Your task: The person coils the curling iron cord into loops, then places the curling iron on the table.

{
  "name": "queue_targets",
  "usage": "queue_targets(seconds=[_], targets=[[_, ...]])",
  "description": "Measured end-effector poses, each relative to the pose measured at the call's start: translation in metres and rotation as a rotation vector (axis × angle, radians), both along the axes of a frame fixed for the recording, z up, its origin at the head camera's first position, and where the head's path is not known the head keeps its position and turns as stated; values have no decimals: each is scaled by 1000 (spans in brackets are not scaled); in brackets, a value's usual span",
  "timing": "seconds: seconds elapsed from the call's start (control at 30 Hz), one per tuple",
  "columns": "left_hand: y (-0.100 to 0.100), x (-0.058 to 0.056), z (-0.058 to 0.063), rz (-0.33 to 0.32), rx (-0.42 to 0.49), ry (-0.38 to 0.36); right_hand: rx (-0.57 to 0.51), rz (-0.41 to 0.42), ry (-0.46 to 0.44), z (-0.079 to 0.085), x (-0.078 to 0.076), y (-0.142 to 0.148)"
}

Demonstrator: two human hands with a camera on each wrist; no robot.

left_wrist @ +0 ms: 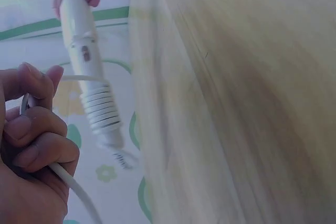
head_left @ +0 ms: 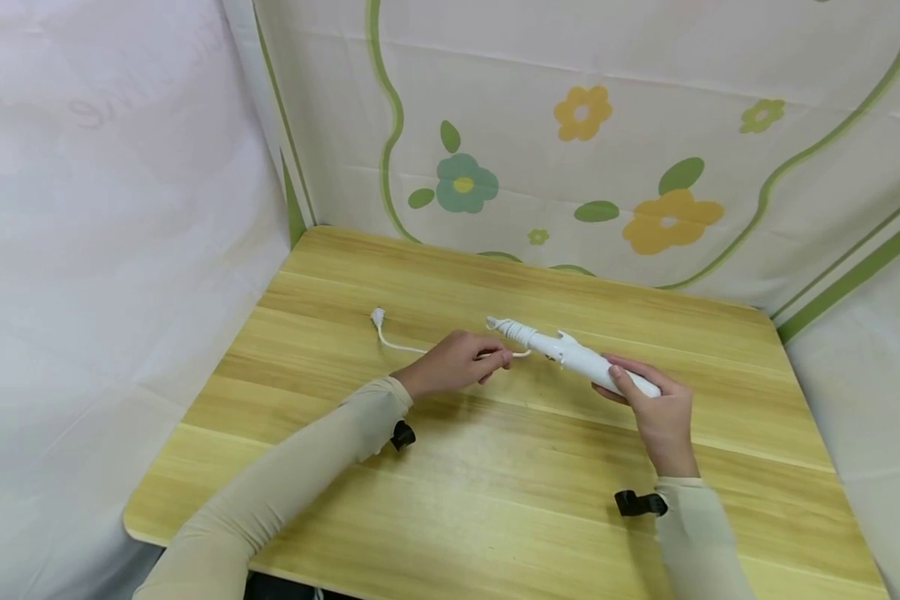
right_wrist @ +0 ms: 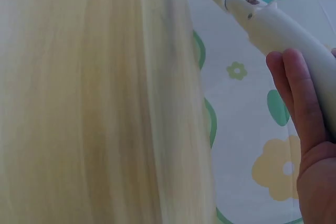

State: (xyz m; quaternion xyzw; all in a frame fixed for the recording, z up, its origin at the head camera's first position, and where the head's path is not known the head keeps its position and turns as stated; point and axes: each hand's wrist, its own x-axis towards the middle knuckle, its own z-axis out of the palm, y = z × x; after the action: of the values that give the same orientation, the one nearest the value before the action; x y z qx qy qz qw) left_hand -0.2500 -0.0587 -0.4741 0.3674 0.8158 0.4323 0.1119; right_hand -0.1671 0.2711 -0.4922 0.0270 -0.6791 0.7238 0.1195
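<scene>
White wand (head_left: 588,362), a slim one-piece appliance, held slantwise over the far half of the table (head_left: 457,483), right of table centre; looks lifted off the wood, gap hard to judge. Right hand (head_left: 662,412) grips its thick end, thumb on top, other fingers round the far side and underneath, two of them lying nearly straight along the body. Left hand (head_left: 453,364), near table centre, fingers curled, pinching the cord (head_left: 401,346); one length crosses to the wand, the other trails to the plug (head_left: 378,316), left of table centre towards its far edge. Several cord coils (head_left: 520,332) wound closely round the narrow end, just short of a ribbed tip (left_wrist: 123,160). Body also carries a dark inset (left_wrist: 85,53) and a small fin. Behind the table, a flowered cloth backdrop (head_left: 525,67). Handling, by judgement: wand light to moderate, rigid; smooth shell probably a little slippery, so best held well round the thick barrel, clear of the fin. Cord soft, springy, likely to loosen if let slack; best pinched close to the coils under mild tension. Ribbed tip probably the weak spot: no sharp bends there.
</scene>
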Motion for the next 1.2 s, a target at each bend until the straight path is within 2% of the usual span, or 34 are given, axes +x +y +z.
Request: queue_targets(seconds=[0.1, 0.23, 0.43, 0.63, 0.77, 0.97, 1.07, 1.2], targets=[[-2, -1, 5, 2, 2, 21, 15, 3, -27, -4, 0, 1], [-5, -5, 10, 14, 3, 52, 58, 53, -73, -4, 3, 3], [-9, -10, 16, 9, -21, 90, 157, 173, -109, 0, 8, 6], [-11, -17, 23, 4, -31, 124, 179, 273, -102, 4, 11, 10], [-13, -19, 24, -17, -26, 105, 115, 340, -42, 7, 13, 12], [-12, -17, 22, -75, 17, 42, -52, 458, 22, 11, 13, 14], [-10, -16, 20, -98, 31, 3, -119, 476, 24, 14, 14, 16], [-9, -16, 17, -119, 54, -54, -178, 460, 1, 17, 14, 16]])
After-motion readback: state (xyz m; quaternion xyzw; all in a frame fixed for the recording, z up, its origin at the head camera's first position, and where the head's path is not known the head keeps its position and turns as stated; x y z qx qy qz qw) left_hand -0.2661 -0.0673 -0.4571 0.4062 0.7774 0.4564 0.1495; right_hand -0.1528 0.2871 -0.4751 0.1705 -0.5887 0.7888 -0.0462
